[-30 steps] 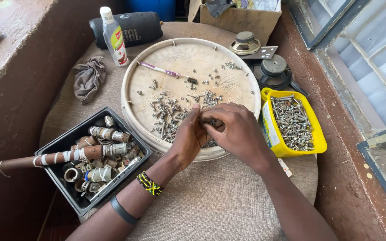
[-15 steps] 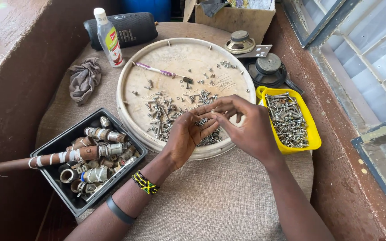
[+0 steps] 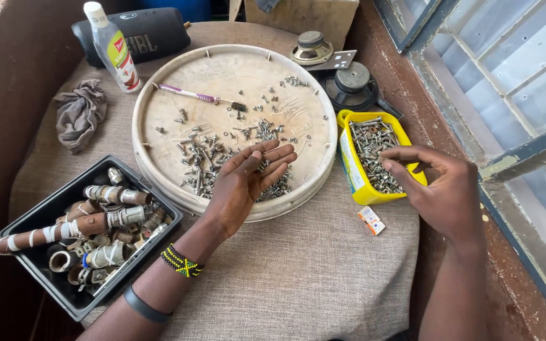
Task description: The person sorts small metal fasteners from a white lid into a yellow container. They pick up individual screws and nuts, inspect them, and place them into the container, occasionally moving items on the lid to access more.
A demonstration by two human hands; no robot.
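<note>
My left hand point(image 3: 244, 183) lies palm up with the fingers spread, over the near edge of a round cream tray point(image 3: 159, 126). Nothing shows in the palm. A heap of small screws point(image 3: 203, 158) lies on the tray just under and beside that hand. My right hand point(image 3: 440, 189) hovers at the near side of a yellow tub point(image 3: 356, 183) full of screws point(image 3: 374, 148). Its thumb and fingers are pinched together just above those screws. Anything between the fingertips is too small to make out.
A purple toothbrush point(image 3: 194, 96) lies on the tray. A black bin point(image 3: 39, 278) of pipe fittings stands at the left, with a grey rag point(image 3: 80, 113), a bottle point(image 3: 112, 47) and a black speaker point(image 3: 153, 31) behind it. Round speaker parts point(image 3: 352, 82) and a window frame point(image 3: 526, 151) are at the right.
My hands were together over the screw heap. The right hand has swung right to the yellow tub, and the left hand has opened palm up.
</note>
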